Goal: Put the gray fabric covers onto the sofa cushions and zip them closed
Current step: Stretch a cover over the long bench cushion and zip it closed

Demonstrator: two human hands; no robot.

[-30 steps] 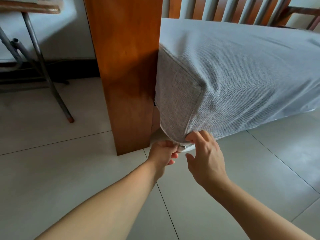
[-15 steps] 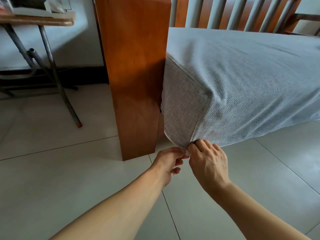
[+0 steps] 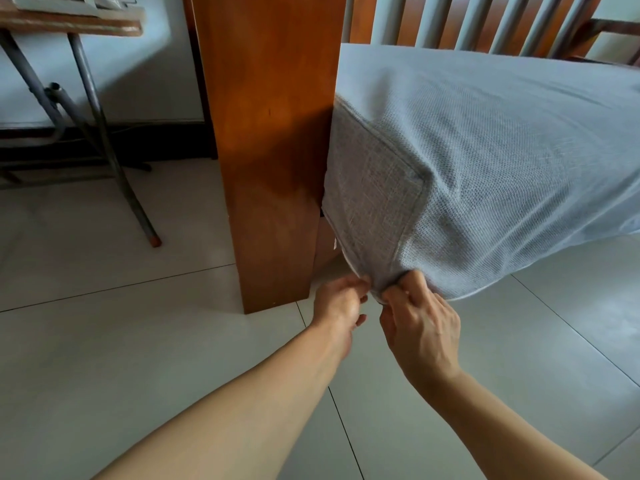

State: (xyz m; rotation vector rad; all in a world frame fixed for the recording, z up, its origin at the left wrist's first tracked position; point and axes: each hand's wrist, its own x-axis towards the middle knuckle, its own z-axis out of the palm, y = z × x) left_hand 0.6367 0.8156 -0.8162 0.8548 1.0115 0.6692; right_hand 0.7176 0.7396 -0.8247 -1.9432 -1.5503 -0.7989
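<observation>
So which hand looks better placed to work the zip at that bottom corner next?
Probably the left hand: it pinches the cover at the corner's underside seam, beside the wooden post. The right hand grips the corner fabric, steadying it. No zip pull shows.

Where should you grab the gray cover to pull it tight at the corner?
Probably at the bottom corner of the gray cover, coming from below and in front. There the fabric hangs loose past the cushion in a bunched point, so it can be pinched. Both the left hand and the right hand pinch it there. The wooden post blocks the left side.
</observation>
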